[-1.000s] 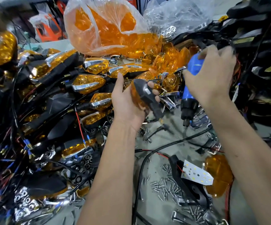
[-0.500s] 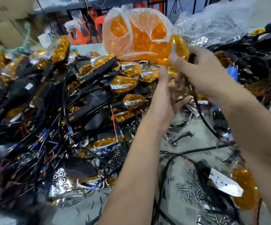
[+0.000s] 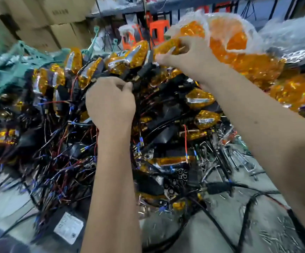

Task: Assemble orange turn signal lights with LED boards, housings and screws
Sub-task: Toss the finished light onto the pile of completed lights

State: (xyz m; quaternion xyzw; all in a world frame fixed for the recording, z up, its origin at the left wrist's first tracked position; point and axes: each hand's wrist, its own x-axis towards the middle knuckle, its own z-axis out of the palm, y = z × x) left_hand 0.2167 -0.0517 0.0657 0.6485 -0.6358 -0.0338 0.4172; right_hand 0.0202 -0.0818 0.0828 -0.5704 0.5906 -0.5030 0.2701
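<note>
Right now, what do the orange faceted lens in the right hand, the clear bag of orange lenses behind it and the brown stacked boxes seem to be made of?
Orange faceted lens, pinched by the right hand: translucent moulded plastic, glossy; it glints through facets.
Clear bag of orange lenses: thin plastic film, judging by its crinkled, shiny folds.
Brown stacked boxes: likely corrugated cardboard, matt, with printed lettering.
</note>
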